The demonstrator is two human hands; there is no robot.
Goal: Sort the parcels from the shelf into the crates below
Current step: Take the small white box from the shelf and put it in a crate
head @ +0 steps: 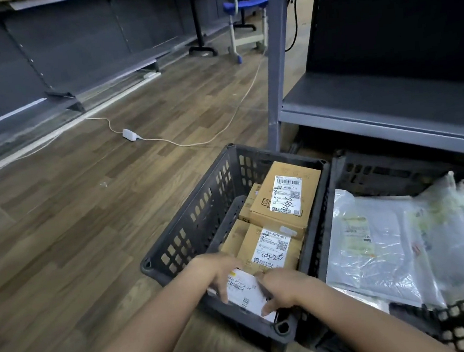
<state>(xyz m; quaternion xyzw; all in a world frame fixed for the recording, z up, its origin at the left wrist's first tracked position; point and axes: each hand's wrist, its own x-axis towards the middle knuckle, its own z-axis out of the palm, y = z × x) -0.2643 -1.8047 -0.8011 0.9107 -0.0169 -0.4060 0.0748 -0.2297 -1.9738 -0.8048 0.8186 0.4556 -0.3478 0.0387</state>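
Item: labelled parcel (pixel 245 294), at the near end of the left crate (pixel 183 208), over its near rim; whether it rests on the crate floor cannot be told

Grip: left hand (pixel 219 272) has fingers curled over the parcel's left edge. Right hand (pixel 282 286) clasps the right edge, thumb at the near corner. Both grip it

Contents already in this crate: far carton (pixel 286 196) and near carton (pixel 271 248), labels up, the near one just beside the held parcel

Risks, as judged:
- a corner may catch on the near rim and tip the parcel outward, since it sits so close to that wall
- it may land askew on the near carton, the slot being narrow
- fingers could be pinched between parcel and crate wall on release

Surroundings: right crate (pixel 387 172) holding plastic mailers (pixel 371 247), touching the left crate; grey shelf (pixel 386 97) overhanging the far right; adapter and cable (pixel 130 134) on the floor, far left, well apart; blue chair (pixel 244 3) beyond

Obstruction: the two cartons fill most of the crate
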